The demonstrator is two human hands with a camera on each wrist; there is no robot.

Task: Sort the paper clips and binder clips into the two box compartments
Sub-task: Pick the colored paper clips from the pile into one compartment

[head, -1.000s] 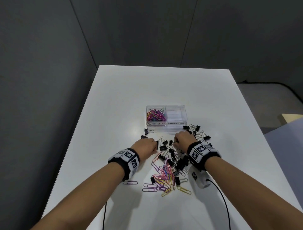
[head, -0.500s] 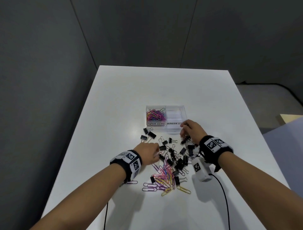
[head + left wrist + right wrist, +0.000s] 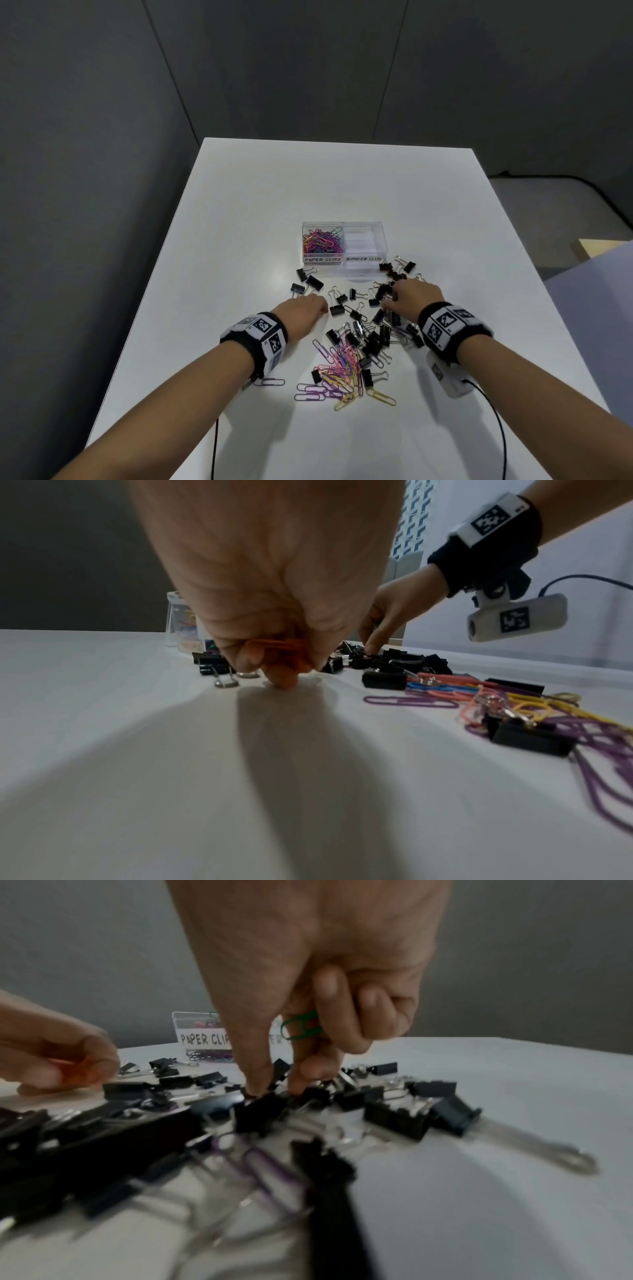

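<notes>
A clear two-compartment box [image 3: 363, 274] stands mid-table; its left part, labelled PAPER CLIPS, holds coloured paper clips [image 3: 322, 240], and the right part, labelled BINDER CLIPS, looks empty. Black binder clips [image 3: 373, 337] and coloured paper clips [image 3: 339, 373] lie mixed in front of it. My left hand [image 3: 323, 308] is curled, pinching orange paper clips [image 3: 281, 646], one fingertip on the table. My right hand [image 3: 388, 301] keeps a green paper clip [image 3: 301, 1027] under its curled fingers. Its thumb and forefinger [image 3: 257, 1080] press down on a black binder clip [image 3: 257, 1115] in the pile.
A few binder clips [image 3: 306, 282] lie apart, left of the box front, and others [image 3: 399, 267] by its right corner. A lone purple paper clip [image 3: 272, 382] lies under my left wrist. Camera cables [image 3: 493, 428] trail toward me. The white table [image 3: 308, 188] ends at grey walls.
My right hand went up to the front of the box half a second ago and has come back down onto the binder clip pile. My left hand has hardly moved.
</notes>
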